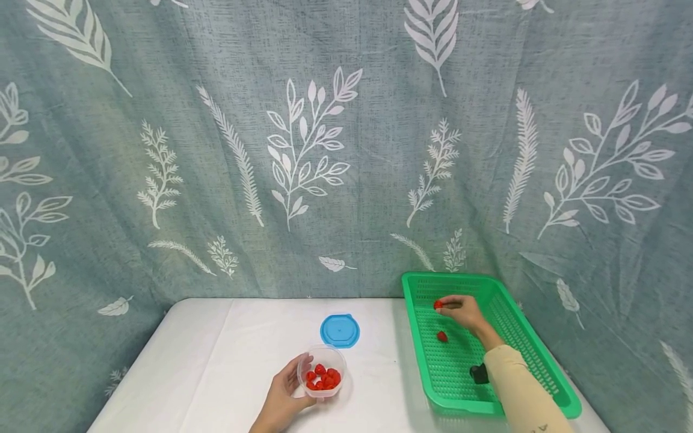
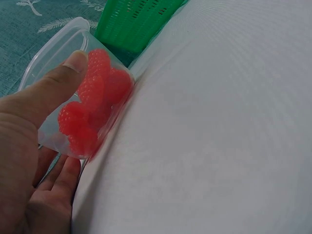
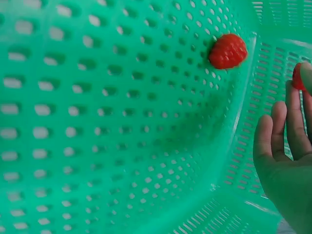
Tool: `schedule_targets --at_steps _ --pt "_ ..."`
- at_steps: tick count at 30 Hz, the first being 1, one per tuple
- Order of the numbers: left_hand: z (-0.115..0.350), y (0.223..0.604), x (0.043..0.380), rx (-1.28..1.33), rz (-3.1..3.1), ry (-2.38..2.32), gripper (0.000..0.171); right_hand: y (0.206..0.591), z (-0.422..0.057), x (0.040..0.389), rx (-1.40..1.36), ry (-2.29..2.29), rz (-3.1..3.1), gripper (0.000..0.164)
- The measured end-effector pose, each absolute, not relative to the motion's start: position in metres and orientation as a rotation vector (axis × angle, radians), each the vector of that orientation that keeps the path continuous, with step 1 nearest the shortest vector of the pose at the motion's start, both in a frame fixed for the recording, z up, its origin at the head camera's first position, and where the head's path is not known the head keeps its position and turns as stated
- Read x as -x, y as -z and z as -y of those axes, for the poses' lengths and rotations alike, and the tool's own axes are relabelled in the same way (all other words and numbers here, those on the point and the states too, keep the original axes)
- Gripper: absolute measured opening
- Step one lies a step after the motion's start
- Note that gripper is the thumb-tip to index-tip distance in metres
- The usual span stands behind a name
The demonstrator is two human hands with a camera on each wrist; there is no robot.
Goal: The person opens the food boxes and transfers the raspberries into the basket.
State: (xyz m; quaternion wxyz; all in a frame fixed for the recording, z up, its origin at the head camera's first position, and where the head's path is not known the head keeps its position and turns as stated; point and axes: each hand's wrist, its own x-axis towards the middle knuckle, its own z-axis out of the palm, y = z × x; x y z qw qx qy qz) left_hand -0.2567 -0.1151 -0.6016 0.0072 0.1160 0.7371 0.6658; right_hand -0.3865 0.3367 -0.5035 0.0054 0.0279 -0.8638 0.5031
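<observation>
My left hand [image 1: 285, 394] grips a clear plastic tub [image 1: 305, 364] on the white table, thumb on the near side and fingers around the far side. Inside the tub lie several red raspberries [image 2: 92, 90]. Over the green basket [image 1: 422, 361], my right hand [image 1: 462, 313] pinches one raspberry [image 1: 438, 305] between thumb and fingertips. The right wrist view catches that hand [image 3: 292, 151] at its right edge, the held raspberry [image 3: 297, 77] partly covered by the thumb. Another raspberry [image 3: 227, 51] lies on the basket's perforated floor.
A round blue lid [image 1: 340, 331] lies flat on the table [image 1: 216, 361] just beyond the tub. The basket stands at the table's right side. A patterned grey-green curtain [image 1: 346, 180] hangs behind. A small black device [image 1: 479, 373] sits at my right wrist.
</observation>
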Motion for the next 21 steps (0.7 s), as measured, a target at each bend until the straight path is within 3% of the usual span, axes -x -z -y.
schedule_targets --at_steps 14,21 --pt "0.115 0.601 0.255 -0.354 -2.332 -2.053 0.091 0.517 -0.346 0.392 -0.054 -1.540 2.714 0.035" --pt "0.116 0.603 0.258 -0.370 -2.354 -2.046 0.092 0.503 -0.340 0.391 -0.127 -1.469 2.745 0.037"
